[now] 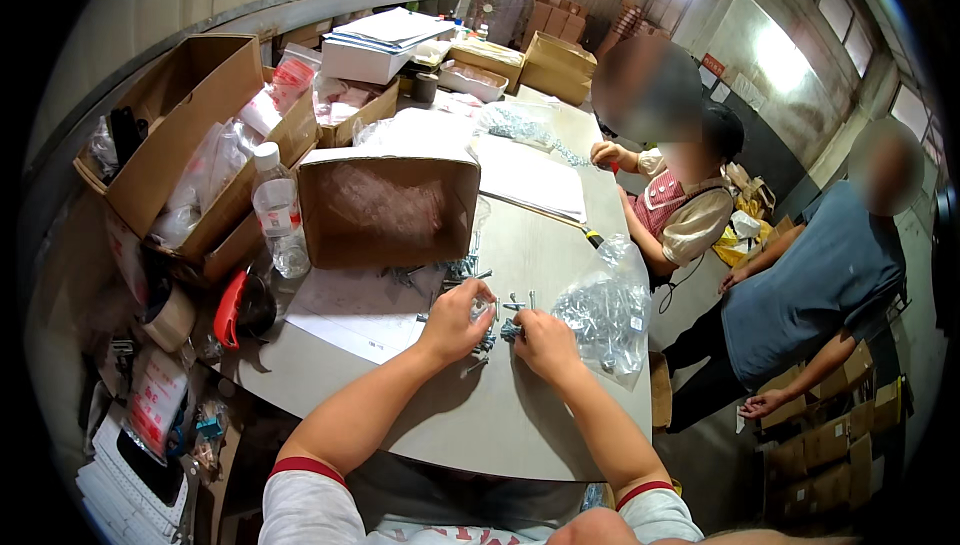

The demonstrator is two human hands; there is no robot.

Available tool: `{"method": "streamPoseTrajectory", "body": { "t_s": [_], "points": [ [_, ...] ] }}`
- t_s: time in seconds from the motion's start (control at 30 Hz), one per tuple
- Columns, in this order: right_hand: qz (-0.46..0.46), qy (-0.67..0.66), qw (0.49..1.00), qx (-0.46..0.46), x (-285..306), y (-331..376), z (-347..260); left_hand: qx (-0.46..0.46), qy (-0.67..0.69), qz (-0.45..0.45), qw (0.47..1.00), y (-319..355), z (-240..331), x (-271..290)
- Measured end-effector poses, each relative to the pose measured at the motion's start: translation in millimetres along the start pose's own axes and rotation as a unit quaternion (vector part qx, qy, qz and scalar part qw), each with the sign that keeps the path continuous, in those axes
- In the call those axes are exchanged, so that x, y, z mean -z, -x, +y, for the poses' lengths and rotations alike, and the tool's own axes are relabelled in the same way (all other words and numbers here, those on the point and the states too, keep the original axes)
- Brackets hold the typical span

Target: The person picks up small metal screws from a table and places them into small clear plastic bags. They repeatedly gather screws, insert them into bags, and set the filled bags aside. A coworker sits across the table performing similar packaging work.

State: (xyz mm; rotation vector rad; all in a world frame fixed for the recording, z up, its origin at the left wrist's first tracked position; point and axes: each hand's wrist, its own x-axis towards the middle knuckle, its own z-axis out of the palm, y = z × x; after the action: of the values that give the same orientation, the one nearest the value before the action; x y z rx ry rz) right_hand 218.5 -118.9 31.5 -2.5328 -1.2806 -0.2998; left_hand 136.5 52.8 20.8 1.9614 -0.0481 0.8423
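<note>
Both forearms reaching over the grey counter (pixel 500 415); left hand (pixel 455 320) and right hand (pixel 545 340), fingers pinched on small metal bolts (pixel 495 317), loose pile between them; clear bag of bolts (pixel 605 310) just right; open cardboard box (pixel 385 205) behind

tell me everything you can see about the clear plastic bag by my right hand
The clear plastic bag is thin, crinkled film, bulging with small silvery metal fasteners. It sits slumped on the grey table near its right edge, with its top bunched upward. The right hand is close beside it; whether they touch is unclear.
</note>
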Motion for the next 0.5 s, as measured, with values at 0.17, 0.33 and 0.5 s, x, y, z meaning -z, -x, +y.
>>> {"method": "streamPoseTrajectory", "body": {
  "t_s": [0.17, 0.33, 0.5],
  "points": [
    [-0.061, 0.093, 0.992, 0.066, 7.7, -10.4, 3.6, -0.023, -0.006, 0.012, 1.000, 0.5, -5.2, -4.3],
    [-0.153, 0.160, 0.971, 0.090, 13.9, -26.5, 7.6, 0.014, -0.002, -0.025, 1.000, 0.2, 4.2, -6.9],
    [-0.113, 0.097, 0.987, 0.056, 25.5, -30.3, 9.9, 0.039, -0.006, -0.064, 0.997, 4.8, 8.9, -5.3]
  ]
}}
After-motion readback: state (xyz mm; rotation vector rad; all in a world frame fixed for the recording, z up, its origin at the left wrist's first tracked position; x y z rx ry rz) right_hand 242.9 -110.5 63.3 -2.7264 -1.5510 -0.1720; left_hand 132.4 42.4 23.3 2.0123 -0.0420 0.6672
